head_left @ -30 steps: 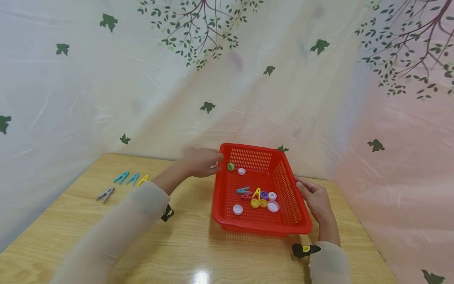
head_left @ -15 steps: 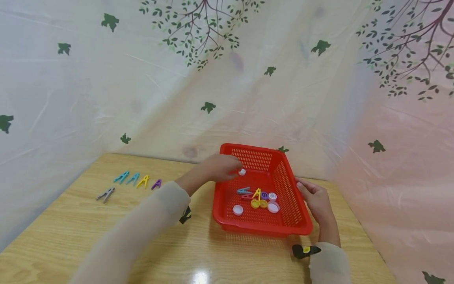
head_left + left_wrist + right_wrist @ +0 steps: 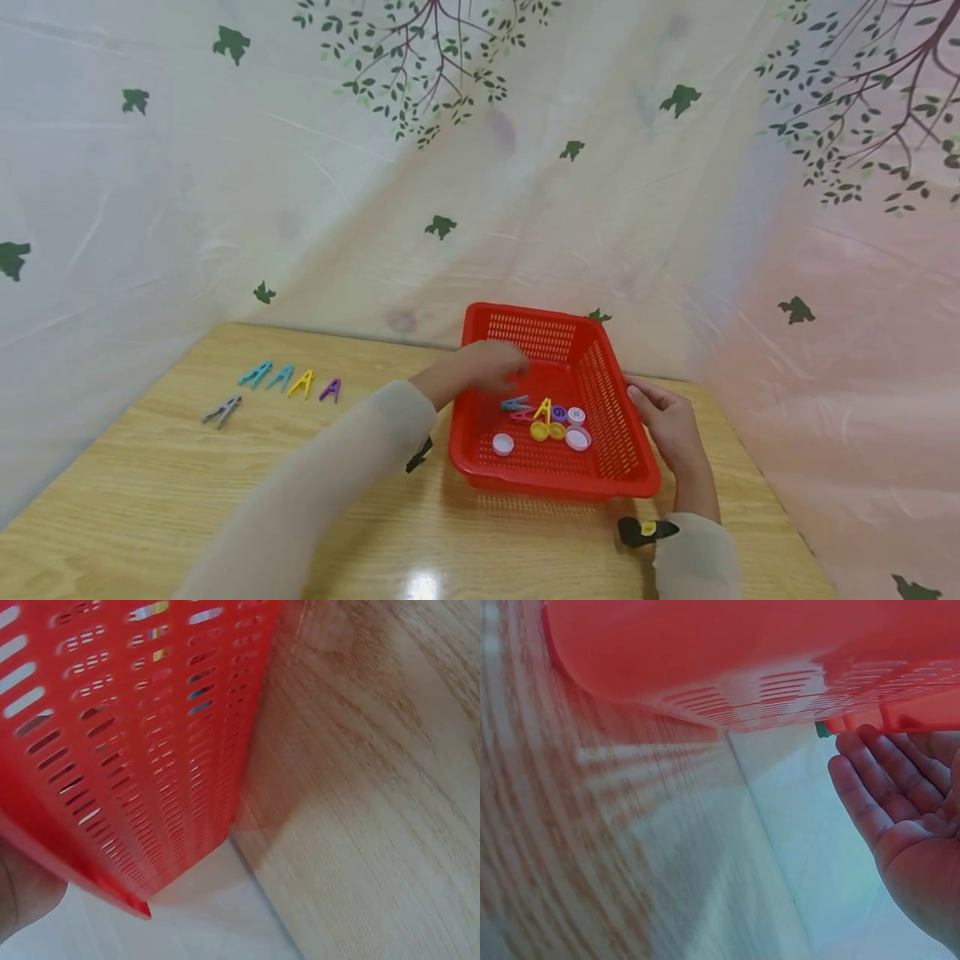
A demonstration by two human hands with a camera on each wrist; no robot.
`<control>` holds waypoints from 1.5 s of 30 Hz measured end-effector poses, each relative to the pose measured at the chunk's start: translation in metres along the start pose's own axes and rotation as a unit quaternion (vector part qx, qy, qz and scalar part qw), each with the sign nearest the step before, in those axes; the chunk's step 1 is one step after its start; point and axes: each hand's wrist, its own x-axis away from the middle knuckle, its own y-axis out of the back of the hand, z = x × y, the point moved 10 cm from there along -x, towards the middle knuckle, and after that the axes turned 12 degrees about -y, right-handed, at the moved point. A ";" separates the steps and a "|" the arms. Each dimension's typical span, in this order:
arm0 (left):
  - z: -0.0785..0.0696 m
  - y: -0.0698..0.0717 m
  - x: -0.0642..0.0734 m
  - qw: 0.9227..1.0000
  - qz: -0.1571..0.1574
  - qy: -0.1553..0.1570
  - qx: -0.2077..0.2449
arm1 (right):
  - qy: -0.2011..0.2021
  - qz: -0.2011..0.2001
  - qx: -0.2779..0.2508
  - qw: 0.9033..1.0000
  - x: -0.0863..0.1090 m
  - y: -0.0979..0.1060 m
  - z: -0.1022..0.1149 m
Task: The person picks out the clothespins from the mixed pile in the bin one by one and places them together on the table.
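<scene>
In the head view, my left hand [image 3: 491, 365] reaches over the left rim into a red plastic basket [image 3: 525, 482]. Its fingers are blurred, and whether they hold anything is not visible; the basket wall hides most of this hand in the left wrist view. My right hand [image 3: 667, 421] holds the basket's right rim, thumb at the edge, fingers beneath it in the right wrist view. Inside lie a blue clothespin [image 3: 515, 403], a pink clothespin [image 3: 522, 415], a yellow clothespin [image 3: 543, 409] and several bottle caps, among them a white cap [image 3: 503, 444] near the front left.
On the wooden table [image 3: 360, 517], to the left, lie two teal clothespins, a yellow clothespin [image 3: 302, 383], a purple clothespin [image 3: 330, 390] and a grey clothespin [image 3: 222, 411]. A pale curtain [image 3: 337, 233] with a leaf print hangs behind the table.
My left hand has moved right, from the basket's left rim to over its inside, and now hides a green cap and a white cap. The purple clothespin has come into view. My right hand stays put.
</scene>
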 end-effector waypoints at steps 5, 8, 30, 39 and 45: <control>-0.005 -0.007 -0.006 1.000 0.019 -0.006 -0.004 | -0.005 0.002 0.002 1.000 0.001 0.000 -0.001; -0.008 -0.009 -0.007 1.000 0.019 -0.006 0.006 | -0.001 0.003 -0.003 1.000 0.001 0.000 0.000; -0.014 -0.030 -0.015 0.997 0.062 -0.008 0.051 | 0.003 0.001 -0.012 1.000 0.000 0.002 0.000; -0.004 -0.036 -0.015 0.992 0.057 0.024 0.110 | 0.004 0.001 -0.012 1.000 0.000 0.001 0.000; -0.001 -0.039 -0.017 0.989 0.044 0.022 0.140 | -0.002 0.002 -0.010 1.000 0.001 0.000 0.000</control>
